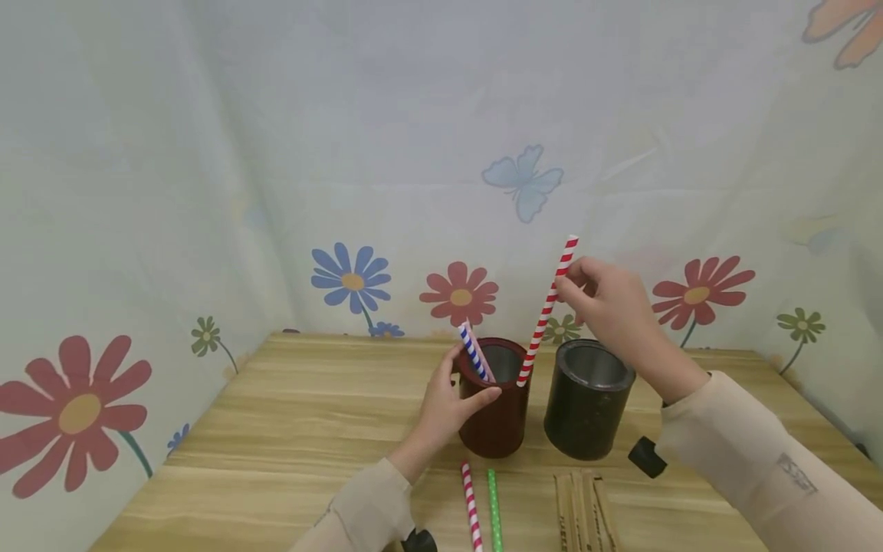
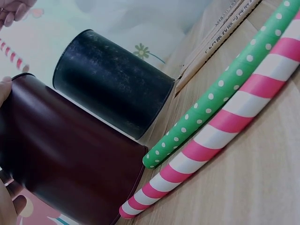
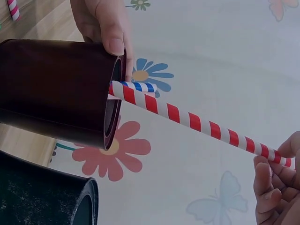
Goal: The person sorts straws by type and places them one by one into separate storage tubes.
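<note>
My right hand (image 1: 614, 307) pinches a red-and-white striped paper straw (image 1: 545, 316) near its upper end. The straw slants down, and its lower end overlaps the rim of a dark red cup (image 1: 493, 422) in the head view. Around that cup's left side my left hand (image 1: 441, 406) holds on, thumb at the front of the rim (image 3: 110, 136). A blue-and-white striped straw (image 1: 472, 353) and a pale pink one (image 1: 488, 369) stand inside, leaning left. Just right of the red cup is a black cup (image 1: 586, 414), below my right forearm.
In front of the cups, a pink-and-white striped straw (image 1: 471, 506) and a green dotted straw (image 1: 494, 510) lie on the wooden table (image 1: 310, 429). Several brown paper-wrapped strips (image 1: 582, 514) lie to their right. A flower-printed cloth (image 1: 386, 153) hangs behind.
</note>
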Tool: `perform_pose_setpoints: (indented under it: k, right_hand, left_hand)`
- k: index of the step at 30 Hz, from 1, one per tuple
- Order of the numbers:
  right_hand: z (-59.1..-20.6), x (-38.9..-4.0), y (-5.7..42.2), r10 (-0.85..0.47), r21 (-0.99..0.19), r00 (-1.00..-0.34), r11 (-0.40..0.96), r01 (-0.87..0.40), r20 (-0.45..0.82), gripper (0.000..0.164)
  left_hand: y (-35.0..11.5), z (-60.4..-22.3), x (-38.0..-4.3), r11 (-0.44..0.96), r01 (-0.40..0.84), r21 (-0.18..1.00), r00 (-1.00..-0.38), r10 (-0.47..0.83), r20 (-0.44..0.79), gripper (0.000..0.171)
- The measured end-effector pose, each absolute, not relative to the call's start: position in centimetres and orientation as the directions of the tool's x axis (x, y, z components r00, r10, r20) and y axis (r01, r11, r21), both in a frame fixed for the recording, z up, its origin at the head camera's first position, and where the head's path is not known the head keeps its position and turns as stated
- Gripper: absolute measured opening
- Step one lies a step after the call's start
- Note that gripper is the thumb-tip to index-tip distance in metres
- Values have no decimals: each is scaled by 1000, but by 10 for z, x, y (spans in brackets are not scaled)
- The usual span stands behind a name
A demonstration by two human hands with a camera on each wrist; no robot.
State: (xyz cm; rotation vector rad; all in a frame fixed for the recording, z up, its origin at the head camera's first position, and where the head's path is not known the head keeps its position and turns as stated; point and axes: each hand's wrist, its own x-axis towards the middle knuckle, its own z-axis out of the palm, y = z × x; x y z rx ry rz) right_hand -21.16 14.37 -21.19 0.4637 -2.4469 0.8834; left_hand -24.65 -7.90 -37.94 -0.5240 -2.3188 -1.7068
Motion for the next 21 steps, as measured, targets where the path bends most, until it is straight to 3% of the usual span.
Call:
perform_pose_setpoints:
  k: [8,21]
  right_hand:
    - [-216,-221,139,-128,-493,-792,720,-488,597,21]
    - [-245,-234,119,-239,-344,-739,767,-542,630,12]
  left_hand:
    - [-79,-377,-246,262,398,879,-917,154,369,98]
    - [-79,-378,-245,255,399,881,-915,164,368,93]
